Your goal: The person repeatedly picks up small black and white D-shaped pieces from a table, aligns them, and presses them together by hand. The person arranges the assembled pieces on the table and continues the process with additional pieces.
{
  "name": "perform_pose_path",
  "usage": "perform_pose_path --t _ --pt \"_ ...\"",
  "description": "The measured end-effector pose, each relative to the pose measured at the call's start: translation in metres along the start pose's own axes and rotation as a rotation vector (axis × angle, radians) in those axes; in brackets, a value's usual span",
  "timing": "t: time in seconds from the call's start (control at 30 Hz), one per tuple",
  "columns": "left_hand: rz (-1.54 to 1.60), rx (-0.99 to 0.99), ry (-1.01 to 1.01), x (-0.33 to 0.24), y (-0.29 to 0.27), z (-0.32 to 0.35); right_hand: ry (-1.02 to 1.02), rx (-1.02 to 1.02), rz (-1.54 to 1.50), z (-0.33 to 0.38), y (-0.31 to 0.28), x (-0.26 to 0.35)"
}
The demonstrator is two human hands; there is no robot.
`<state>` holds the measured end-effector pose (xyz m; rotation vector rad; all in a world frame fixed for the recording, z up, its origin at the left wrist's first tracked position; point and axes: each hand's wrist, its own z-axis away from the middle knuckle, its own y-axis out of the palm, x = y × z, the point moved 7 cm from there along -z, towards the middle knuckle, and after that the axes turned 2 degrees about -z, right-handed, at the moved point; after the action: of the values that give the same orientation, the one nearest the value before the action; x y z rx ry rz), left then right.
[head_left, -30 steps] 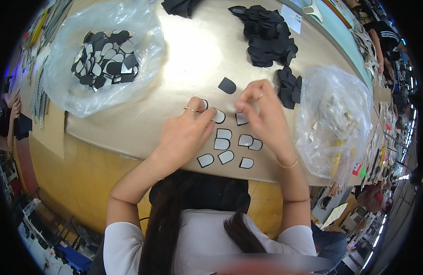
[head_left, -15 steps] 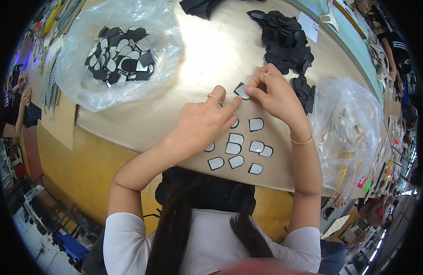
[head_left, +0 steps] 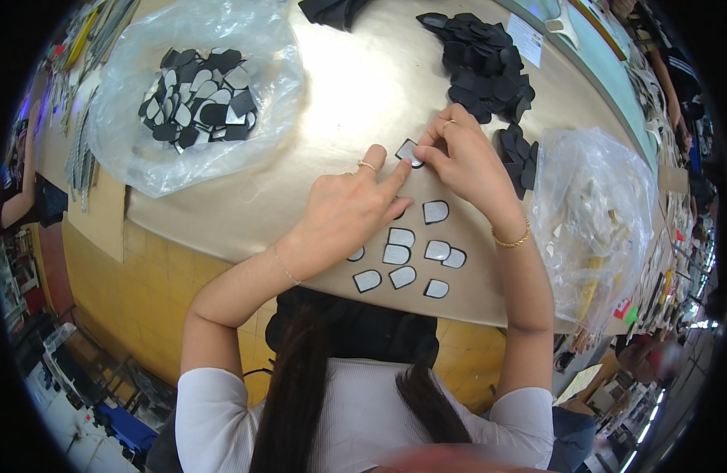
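Observation:
A small black patch with a white piece on its face (head_left: 408, 150) lies on the table in front of me, one end straight with corners. Thumb and forefinger of my right hand (head_left: 471, 162) pinch its right edge. My left hand (head_left: 341, 203) reaches in from the left with its forefinger stretched onto the patch's lower edge, thumb apart, gripping nothing. Nearer to me lie several rounded black-and-white patches (head_left: 436, 211), some overlapping. My left hand partly covers others.
A clear plastic bag (head_left: 273, 118) at the left holds a heap of black and white pieces (head_left: 198, 98). Black pieces (head_left: 485, 71) are piled at the far right, with a smaller stack (head_left: 517, 158) nearer. Another plastic bag (head_left: 588, 213) rests by the right edge.
The white piece now covers nearly all of the black one; earlier a black corner showed bare beyond it. My hands stay in almost the same place. The whole view has shifted slightly.

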<state>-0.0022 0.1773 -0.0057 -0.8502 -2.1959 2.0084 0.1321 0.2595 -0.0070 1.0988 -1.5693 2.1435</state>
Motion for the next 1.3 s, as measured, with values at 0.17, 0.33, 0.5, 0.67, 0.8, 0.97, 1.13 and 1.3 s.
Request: perform_pose_path --t 0.17,0.33,0.5,0.67,0.8,0.97,1.13,1.3 --pt "-0.048 -0.047 0.071 -0.005 -0.001 -0.002 -0.012 -0.159 -0.025 0.002 0.002 -0.006" --pt "-0.103 -0.06 0.111 -0.005 0.003 0.0 -0.179 -0.362 0.21 0.009 0.012 0.004" --pt "-0.071 -0.061 0.102 -0.001 0.005 -0.003 -0.202 -0.447 0.37 0.009 0.016 0.009" --pt "0.438 -0.048 -0.016 0.038 -0.014 -0.019 -0.081 -0.273 -0.105 0.033 0.007 0.008" --pt "0.44 0.023 -0.089 0.04 -0.023 -0.007 -0.087 -0.076 -0.057 0.061 0.026 0.023" --pt "0.364 0.208 -0.127 0.023 -0.013 0.018 -0.07 -0.077 0.026 0.066 0.036 0.023" --pt "0.329 0.198 -0.136 0.021 -0.008 0.017 -0.051 -0.095 0.037 0.067 0.037 0.023" --pt "0.354 0.201 -0.115 0.021 -0.006 0.016 -0.02 -0.083 0.03 0.066 0.037 0.023"
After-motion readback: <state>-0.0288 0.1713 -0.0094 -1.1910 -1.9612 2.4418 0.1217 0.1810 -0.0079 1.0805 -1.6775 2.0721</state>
